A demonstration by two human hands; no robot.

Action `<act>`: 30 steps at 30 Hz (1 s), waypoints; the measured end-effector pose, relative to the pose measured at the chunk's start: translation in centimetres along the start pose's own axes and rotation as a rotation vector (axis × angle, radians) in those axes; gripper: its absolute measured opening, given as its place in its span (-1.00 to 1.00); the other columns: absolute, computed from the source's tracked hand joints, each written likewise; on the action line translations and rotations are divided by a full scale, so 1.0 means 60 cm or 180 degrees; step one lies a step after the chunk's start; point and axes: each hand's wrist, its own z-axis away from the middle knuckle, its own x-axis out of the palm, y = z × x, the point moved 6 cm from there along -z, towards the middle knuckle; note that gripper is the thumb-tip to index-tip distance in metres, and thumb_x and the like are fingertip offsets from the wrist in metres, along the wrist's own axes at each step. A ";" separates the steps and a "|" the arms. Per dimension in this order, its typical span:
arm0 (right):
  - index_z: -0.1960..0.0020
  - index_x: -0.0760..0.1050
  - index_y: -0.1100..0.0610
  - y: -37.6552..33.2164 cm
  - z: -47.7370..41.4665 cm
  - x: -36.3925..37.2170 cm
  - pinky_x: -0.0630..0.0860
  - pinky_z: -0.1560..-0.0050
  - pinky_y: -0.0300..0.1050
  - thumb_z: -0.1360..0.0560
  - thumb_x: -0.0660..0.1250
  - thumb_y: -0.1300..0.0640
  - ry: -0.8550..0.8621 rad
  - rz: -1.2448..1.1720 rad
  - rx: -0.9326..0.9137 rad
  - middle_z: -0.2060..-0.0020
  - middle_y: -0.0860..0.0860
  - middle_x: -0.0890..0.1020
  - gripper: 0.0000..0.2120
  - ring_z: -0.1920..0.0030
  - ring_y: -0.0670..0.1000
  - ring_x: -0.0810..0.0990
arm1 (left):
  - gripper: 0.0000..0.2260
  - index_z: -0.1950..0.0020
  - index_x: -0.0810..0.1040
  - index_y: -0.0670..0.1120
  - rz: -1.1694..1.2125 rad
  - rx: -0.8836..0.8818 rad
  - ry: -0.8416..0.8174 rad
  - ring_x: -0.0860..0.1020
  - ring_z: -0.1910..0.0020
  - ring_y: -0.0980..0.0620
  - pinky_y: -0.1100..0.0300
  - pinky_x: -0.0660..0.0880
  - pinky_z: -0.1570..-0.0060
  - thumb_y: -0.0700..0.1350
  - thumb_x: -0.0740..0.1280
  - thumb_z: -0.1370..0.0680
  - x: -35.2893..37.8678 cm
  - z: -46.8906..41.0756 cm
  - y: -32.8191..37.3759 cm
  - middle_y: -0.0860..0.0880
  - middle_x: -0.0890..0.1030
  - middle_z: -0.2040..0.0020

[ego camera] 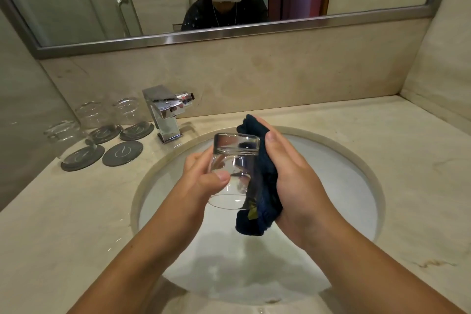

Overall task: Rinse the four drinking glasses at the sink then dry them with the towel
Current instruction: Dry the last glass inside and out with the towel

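Drying looks like the last step: left hand (204, 173) fingers clamp the glass (233, 171) over the sink (356, 160), right hand (288, 171) presses the towel (265, 186) on it (three glasses (94, 115) sit on coasters (122, 153), one bare).

bathroom: sink (367, 173), mirror (229, 35), faucet (165, 115)
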 end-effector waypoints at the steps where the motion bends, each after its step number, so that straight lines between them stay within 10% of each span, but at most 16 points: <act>1: -0.39 0.59 -0.16 -0.002 0.000 0.000 0.60 -0.35 0.12 -0.75 0.15 -0.01 -0.0002 0.0052 -0.0054 -0.30 -0.05 0.69 -0.68 -0.23 0.09 0.71 | -0.51 -0.20 0.57 0.51 -0.0017 -0.0008 0.0049 0.57 -0.10 0.34 0.09 0.41 -0.14 0.26 0.26 -0.28 -0.005 0.000 -0.002 0.41 0.58 -0.08; 9: -0.45 0.45 -0.36 -0.026 0.011 0.007 0.64 -0.12 -0.17 -0.75 0.15 -0.06 0.0032 0.0914 -0.0739 -0.31 -0.42 0.58 -0.66 -0.10 0.10 0.70 | -0.42 -0.50 0.47 0.11 0.0381 -0.0135 0.0517 0.69 -0.15 -0.02 0.06 0.52 -0.16 0.01 0.28 -0.45 -0.007 0.004 -0.011 0.01 0.70 -0.21; 12: -0.47 0.44 -0.33 -0.027 0.013 0.006 0.46 -0.43 -0.11 -0.74 0.15 -0.05 0.0060 0.1061 -0.0778 -0.34 -0.43 0.55 -0.65 -0.37 -0.27 0.53 | -0.34 -0.55 0.40 0.12 0.0048 -0.0137 0.0177 0.64 -0.28 0.11 0.08 0.50 -0.29 0.24 0.37 -0.45 0.012 0.012 -0.006 0.11 0.65 -0.31; 23: -0.36 0.60 -0.15 0.002 -0.008 -0.009 0.59 -0.32 0.17 -0.75 0.15 -0.10 0.0270 -0.0034 0.0214 -0.18 -0.04 0.75 -0.69 -0.18 0.05 0.74 | -0.61 -0.26 0.67 0.11 0.0757 -0.0266 0.0225 0.64 -0.11 0.04 0.11 0.46 -0.11 0.21 0.39 -0.48 0.014 0.014 0.008 -0.03 0.72 -0.15; 30: -0.16 0.62 0.30 -0.016 -0.001 -0.032 0.45 0.40 -0.14 -0.64 0.14 -0.03 0.0339 -0.0321 0.0700 0.22 0.18 0.62 -0.55 0.38 0.05 0.49 | -0.32 -0.56 0.37 0.07 0.1820 -0.1030 0.0610 0.71 -0.19 -0.06 0.11 0.60 -0.18 0.20 0.44 -0.47 -0.015 0.015 -0.002 -0.14 0.72 -0.22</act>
